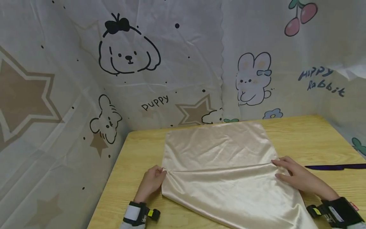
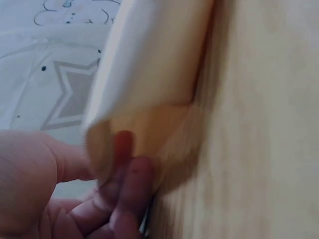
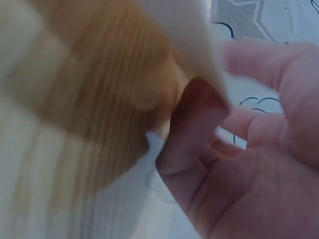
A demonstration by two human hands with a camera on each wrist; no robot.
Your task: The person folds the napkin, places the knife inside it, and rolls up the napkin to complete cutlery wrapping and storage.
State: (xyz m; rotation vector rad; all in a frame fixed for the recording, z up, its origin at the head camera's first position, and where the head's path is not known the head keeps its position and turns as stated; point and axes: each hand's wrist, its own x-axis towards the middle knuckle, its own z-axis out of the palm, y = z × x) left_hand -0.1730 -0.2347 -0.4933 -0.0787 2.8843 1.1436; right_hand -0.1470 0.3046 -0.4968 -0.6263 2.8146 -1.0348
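Note:
A champagne-coloured satin cloth (image 1: 228, 190) lies on the wooden table, with a raised fold running across it from side to side. My left hand (image 1: 152, 182) pinches its left edge at one end of that fold. In the left wrist view the cloth edge (image 2: 144, 64) curls between the thumb and fingers of the left hand (image 2: 94, 194). On the opposite side, my right hand (image 1: 300, 175) holds the right edge. Fingers of the right hand (image 3: 249, 169) go under the lifted cloth (image 3: 179, 30) in the right wrist view, where the grip is partly blurred.
A slim dark purple object (image 1: 334, 167) lies on the table (image 1: 303, 136) to the right, beyond the right hand. Behind and to the left hang pale curtains (image 1: 186, 63) printed with cartoon animals and stars. The near part of the cloth runs out of the head view.

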